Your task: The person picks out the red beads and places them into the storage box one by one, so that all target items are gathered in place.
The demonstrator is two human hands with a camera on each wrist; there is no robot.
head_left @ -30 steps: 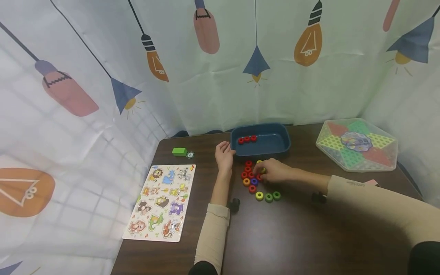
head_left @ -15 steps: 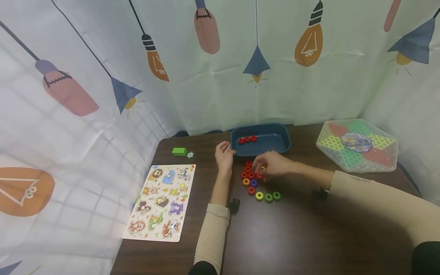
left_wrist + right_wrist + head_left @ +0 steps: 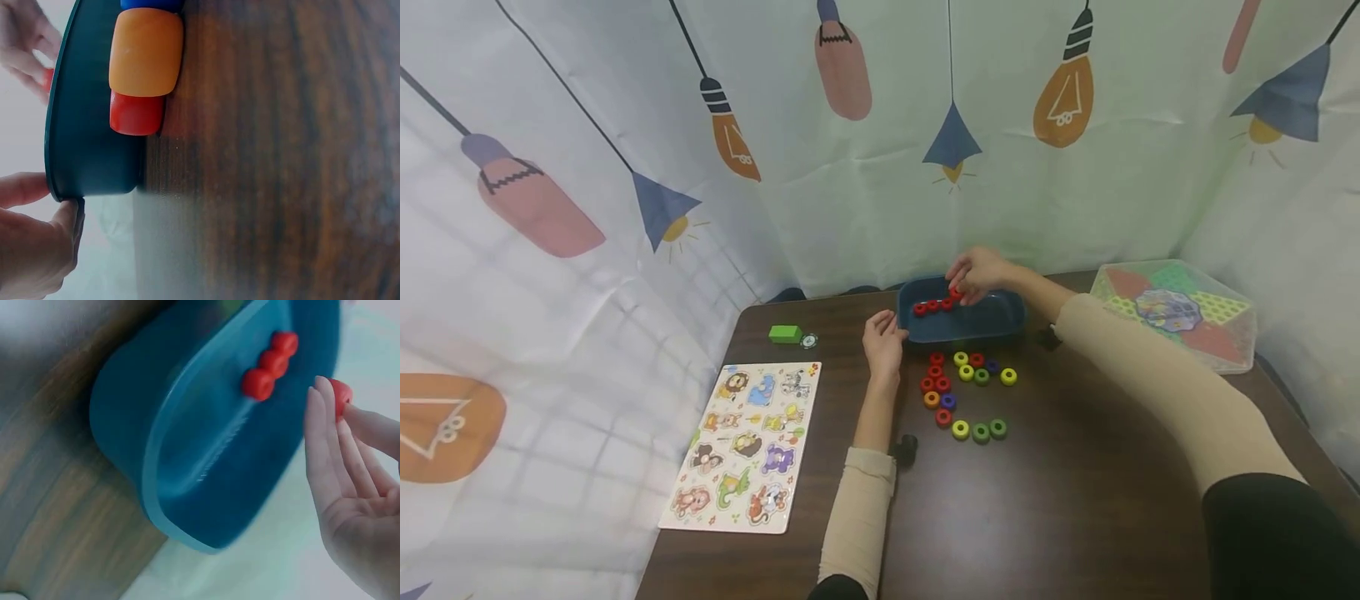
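My left hand (image 3: pixel 883 343) holds the left end of a dark blue tray (image 3: pixel 958 339). In the left wrist view its thumb (image 3: pixel 25 189) lies at the tray rim, with a finger outside the end wall. My right hand (image 3: pixel 983 271) is above the tray and pinches a red ring (image 3: pixel 955 293) between thumb and fingertips; the red ring (image 3: pixel 340 397) shows clearly in the right wrist view. Inside the tray, three red rings (image 3: pixel 274 364) lie in a row. Before the tray are scattered red, yellow (image 3: pixel 1009 377), green (image 3: pixel 997 429), blue (image 3: pixel 948 402) and orange (image 3: pixel 932 400) rings.
An animal puzzle board (image 3: pixel 741 450) lies on the left, with a green block (image 3: pixel 786 334) and a small round disc (image 3: pixel 808 341) behind it. At the back right is a hexagonal game box (image 3: pixel 1180 308), partly behind the right sleeve. A patterned curtain (image 3: pixel 880 208) hangs behind the table.
My right hand has lifted a red ring from the scattered group and moved it up over the tray. My left hand stays at the tray's left end. The head view has shifted slightly.
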